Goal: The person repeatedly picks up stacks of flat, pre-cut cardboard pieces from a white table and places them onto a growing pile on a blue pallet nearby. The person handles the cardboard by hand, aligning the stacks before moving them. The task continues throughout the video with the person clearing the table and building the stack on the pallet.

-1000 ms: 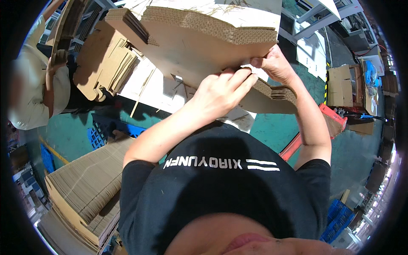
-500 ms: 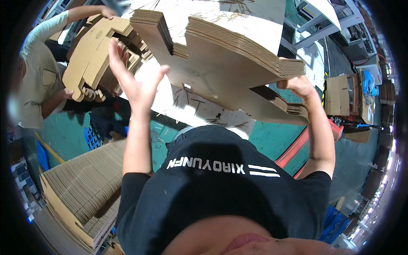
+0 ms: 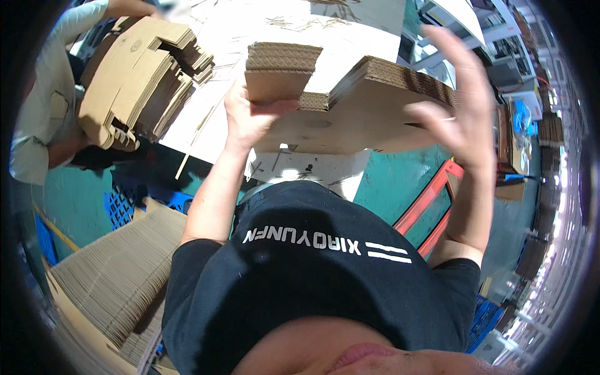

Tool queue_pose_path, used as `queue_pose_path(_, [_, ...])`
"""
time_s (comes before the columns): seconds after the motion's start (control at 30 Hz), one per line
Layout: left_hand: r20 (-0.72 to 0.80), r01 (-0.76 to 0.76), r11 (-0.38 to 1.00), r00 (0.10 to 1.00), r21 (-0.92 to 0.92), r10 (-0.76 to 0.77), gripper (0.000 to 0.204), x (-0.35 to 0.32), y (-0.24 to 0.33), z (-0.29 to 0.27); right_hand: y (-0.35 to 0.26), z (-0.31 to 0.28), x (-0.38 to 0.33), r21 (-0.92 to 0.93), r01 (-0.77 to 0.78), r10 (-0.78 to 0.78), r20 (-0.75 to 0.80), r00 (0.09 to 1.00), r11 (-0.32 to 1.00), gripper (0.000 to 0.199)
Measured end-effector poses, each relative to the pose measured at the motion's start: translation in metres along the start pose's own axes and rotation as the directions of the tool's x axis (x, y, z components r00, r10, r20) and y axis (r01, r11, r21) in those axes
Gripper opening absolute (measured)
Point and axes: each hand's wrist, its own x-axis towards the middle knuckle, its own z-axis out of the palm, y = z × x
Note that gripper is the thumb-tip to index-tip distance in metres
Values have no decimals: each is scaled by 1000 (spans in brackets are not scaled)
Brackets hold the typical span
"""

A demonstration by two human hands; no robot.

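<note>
Green floor (image 3: pixel 81 194) surrounded a white table (image 3: pixel 365 37), on which I noted loose scraps (image 3: pixel 300 24). At the table's near part I located the stack (image 3: pixel 369 119), a thick set of notched cardboard sheets with its layered edges turned up. Whether its lower edge bore on the table I could not determine.

Left hand (image 3: pixel 247 125): grasping the stack by its left tab, thumb across the near face, remaining fingers hidden behind. Half a second earlier I had recorded this hand off the stack, raised and spread to its left.

Right hand (image 3: pixel 459 128): let go, thumb and fingers spread wide, blurred, at the stack's right end. Contact there I could not confirm. In the earlier frame it had been gripping that end, so the hold had passed from right to left.

Comparing the two, I found the stack's left tab lower and further right, and the notched lower-right flap no longer visible.

To the left, a co-worker's arm reached over a second pile (image 3: pixel 115 75). Nearer, a bundle (image 3: pixel 115 269) lay beside a blue pallet (image 3: pixel 120 209). A red frame (image 3: pixel 426 195) stood on the right.
</note>
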Motion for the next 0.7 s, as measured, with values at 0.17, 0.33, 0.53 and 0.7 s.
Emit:
queue_pose_path(0.17, [27, -132, 991, 991, -5, 132, 47, -25, 3, -7, -42, 62, -2, -206, -120, 105, -83, 991, 971, 51])
queue_pose_path(0.33, [125, -194, 971, 976, 144, 176, 49, -39, 7, -19, -46, 71, 0, -264, -161, 105, -213, 971, 951, 49])
queue_pose_path(0.53, [358, -291, 956, 897, 35, 260, 63, -60, 9, -27, -36, 78, -5, -275, -206, 131, -268, 955, 939, 47])
queue_pose_path(0.7, [737, 373, 806, 666, -460, 112, 46, -24, -43, -33, -51, 56, -24, -303, -202, 142, -211, 967, 931, 46])
